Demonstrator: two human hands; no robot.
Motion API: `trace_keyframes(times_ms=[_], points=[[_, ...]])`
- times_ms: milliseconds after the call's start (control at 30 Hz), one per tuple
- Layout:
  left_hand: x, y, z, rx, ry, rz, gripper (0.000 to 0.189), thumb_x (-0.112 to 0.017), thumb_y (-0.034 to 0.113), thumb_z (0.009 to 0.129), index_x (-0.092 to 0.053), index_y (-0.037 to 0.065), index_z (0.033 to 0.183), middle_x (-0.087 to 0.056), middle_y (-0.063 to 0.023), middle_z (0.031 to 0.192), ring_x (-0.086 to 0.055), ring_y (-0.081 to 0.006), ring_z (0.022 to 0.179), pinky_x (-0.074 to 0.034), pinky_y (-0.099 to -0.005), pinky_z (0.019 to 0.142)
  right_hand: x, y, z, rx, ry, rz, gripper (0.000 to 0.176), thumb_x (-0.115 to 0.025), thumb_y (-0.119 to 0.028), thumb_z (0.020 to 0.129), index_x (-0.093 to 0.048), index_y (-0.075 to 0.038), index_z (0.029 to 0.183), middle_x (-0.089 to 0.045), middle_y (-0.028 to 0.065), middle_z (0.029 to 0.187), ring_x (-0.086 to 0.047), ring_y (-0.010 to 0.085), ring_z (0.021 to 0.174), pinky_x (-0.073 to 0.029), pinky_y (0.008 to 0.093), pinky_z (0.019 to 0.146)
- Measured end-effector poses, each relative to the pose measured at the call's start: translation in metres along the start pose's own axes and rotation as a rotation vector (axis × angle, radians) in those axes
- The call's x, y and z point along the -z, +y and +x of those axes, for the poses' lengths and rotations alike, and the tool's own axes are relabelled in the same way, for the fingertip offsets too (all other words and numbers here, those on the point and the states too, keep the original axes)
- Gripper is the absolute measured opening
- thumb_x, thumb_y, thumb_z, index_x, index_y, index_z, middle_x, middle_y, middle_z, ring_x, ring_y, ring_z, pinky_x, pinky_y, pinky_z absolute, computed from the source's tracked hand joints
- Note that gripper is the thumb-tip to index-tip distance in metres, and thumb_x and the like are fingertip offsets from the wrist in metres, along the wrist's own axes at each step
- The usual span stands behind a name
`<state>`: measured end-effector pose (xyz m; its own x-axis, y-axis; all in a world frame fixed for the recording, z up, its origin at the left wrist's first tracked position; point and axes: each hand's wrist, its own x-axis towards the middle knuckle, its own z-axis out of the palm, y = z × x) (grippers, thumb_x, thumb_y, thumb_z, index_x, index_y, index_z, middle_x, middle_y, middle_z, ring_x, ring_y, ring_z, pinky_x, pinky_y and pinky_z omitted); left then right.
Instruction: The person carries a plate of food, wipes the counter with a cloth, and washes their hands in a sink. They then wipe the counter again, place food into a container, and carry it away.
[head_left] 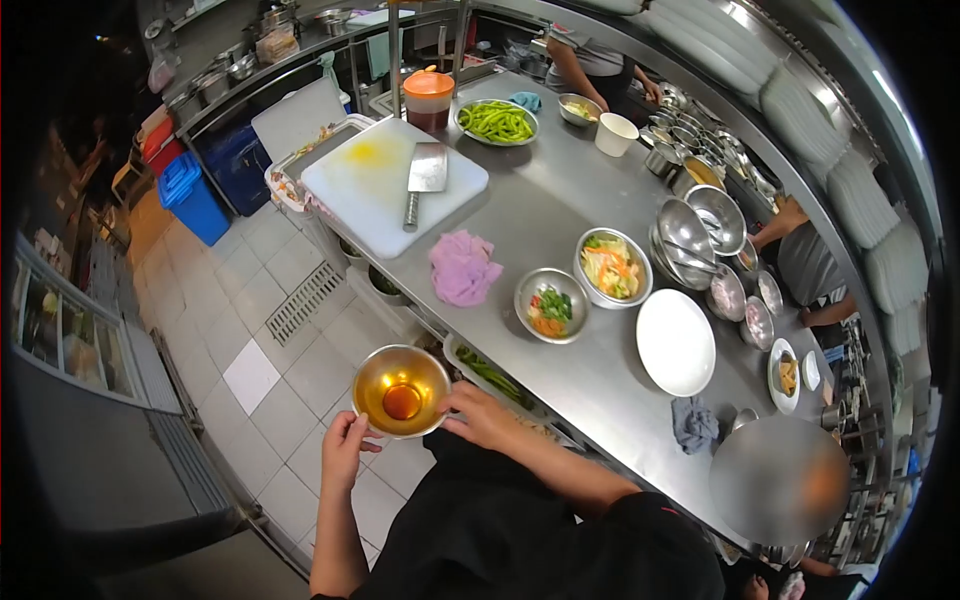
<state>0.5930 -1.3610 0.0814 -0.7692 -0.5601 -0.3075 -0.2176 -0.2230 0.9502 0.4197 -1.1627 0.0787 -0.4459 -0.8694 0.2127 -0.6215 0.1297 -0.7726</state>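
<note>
- Bowl [405,360] of polished metal hangs left of centre in the lower half of the frame, off the counter and over the floor tiles, with a small pool of amber liquid [402,402] at its bottom.
- Left hand [349,446] grips its lower left edge; right hand [482,416] grasps its right edge, fingers curled against the rim.
- Step in hand, as I judge it: holding and steadying the liquid. The next move calls for both grips kept even and the bowl level, as tilting could spill it.
- Purple cloth [465,268] lies crumpled on the counter [545,215], above and right of the bowl.
- Farther out, a cleaver [428,168] rests on the white cutting board [335,195], upper middle; a white plate [677,342] sits right of centre.
</note>
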Motion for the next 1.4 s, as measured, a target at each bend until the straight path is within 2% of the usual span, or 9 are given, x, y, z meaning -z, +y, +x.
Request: trace_keyframes(times_ms=[400,500,733,800,967,1100,1200,1300,1400], points=[[0.142,0.044,0.171,0.064,0.245,-0.269,0.012,-0.053,0.013,0.089,-0.051,0.003,0.083,-0.058,-0.0069,0.079,-0.060,-0.0172,0.065,-0.056,-0.0335,0.062,-0.062,0.030,0.258,0.023,-0.183,0.296,0.035,-0.056,-0.007,0.085,-0.052,-0.008,0.120,-0.053,0.0143,0.121,-0.060,0.0233,0.100,-0.050,0.0313,0.084],[0.182,0.065,0.204,0.028,0.296,-0.229,0.013,-0.054,0.013,0.089,-0.050,0.003,0.082,-0.057,-0.0052,0.076,-0.060,-0.0152,0.065,-0.054,-0.0307,0.061,-0.089,0.041,0.316,-0.321,-0.084,0.742,0.030,-0.051,-0.015,0.093,-0.048,-0.002,0.120,-0.059,0.0099,0.107,-0.061,0.0137,0.089,-0.052,0.0302,0.074],[0.316,0.069,0.324,-0.013,0.216,-0.035,0.019,-0.058,0.014,0.087,-0.050,0.007,0.072,-0.047,0.0043,0.066,-0.042,-0.0053,0.063,-0.037,-0.0217,0.057,-0.171,0.056,0.495,-0.481,-0.408,0.659,0.019,-0.055,-0.019,0.092,-0.048,-0.002,0.095,-0.056,0.0074,0.086,-0.064,0.0163,0.079,-0.054,0.0284,0.060],[0.376,0.055,0.377,-0.028,0.162,0.128,0.016,-0.057,0.017,0.090,-0.052,0.006,0.080,-0.058,-0.0029,0.070,-0.061,-0.0149,0.066,-0.051,-0.0273,0.062,-0.208,0.066,0.551,-0.422,-0.353,0.594,0.021,-0.055,-0.019,0.092,-0.044,-0.003,0.084,-0.049,0.0052,0.077,-0.063,0.0169,0.068,-0.055,0.0292,0.056],[0.481,0.162,0.487,0.048,0.024,-0.042,0.031,-0.049,0.028,0.096,-0.056,0.000,0.105,-0.065,-0.0090,0.087,-0.064,-0.0167,0.082,-0.052,-0.0294,0.067,-0.253,0.054,0.682,-0.580,-0.142,0.853,0.017,-0.057,-0.015,0.090,-0.047,-0.004,0.082,-0.052,0.0044,0.079,-0.059,0.0163,0.070,-0.056,0.0328,0.061],[0.554,0.229,0.586,-0.003,0.065,0.002,0.037,-0.048,0.035,0.096,-0.060,0.001,0.086,-0.063,-0.0054,0.075,-0.063,-0.0148,0.070,-0.048,-0.0286,0.059,-0.270,0.056,0.770,-0.584,0.040,0.959,0.018,-0.056,-0.015,0.091,-0.046,-0.004,0.081,-0.050,0.0041,0.078,-0.060,0.0171,0.064,-0.057,0.0322,0.059],[0.601,0.251,0.671,0.015,0.179,0.438,0.049,-0.049,0.042,0.093,-0.058,0.003,0.065,-0.058,-0.0047,0.059,-0.059,-0.0131,0.060,-0.044,-0.0309,0.054,-0.283,0.066,0.845,-0.590,0.127,1.003,0.018,-0.056,-0.015,0.091,-0.045,-0.005,0.081,-0.050,0.0034,0.077,-0.061,0.0176,0.064,-0.057,0.0325,0.059],[0.636,0.235,0.760,-0.036,0.320,0.755,0.055,-0.051,0.047,0.089,-0.057,0.000,0.061,-0.057,-0.0133,0.056,-0.057,-0.0264,0.057,-0.043,-0.0400,0.057,-0.293,0.083,0.926,-0.545,0.142,1.021,0.017,-0.057,-0.015,0.091,-0.048,-0.004,0.082,-0.053,0.0041,0.079,-0.060,0.0155,0.071,-0.056,0.0328,0.064],[0.732,0.087,0.835,-0.086,0.319,1.206,0.051,-0.047,0.045,0.089,-0.065,0.000,0.074,-0.063,-0.0227,0.077,-0.060,-0.0409,0.074,-0.046,-0.0483,0.068,-0.295,0.110,1.016,-0.492,0.067,0.999,0.017,-0.056,-0.016,0.091,-0.048,-0.003,0.083,-0.054,0.0051,0.080,-0.061,0.0152,0.072,-0.056,0.0323,0.065]])
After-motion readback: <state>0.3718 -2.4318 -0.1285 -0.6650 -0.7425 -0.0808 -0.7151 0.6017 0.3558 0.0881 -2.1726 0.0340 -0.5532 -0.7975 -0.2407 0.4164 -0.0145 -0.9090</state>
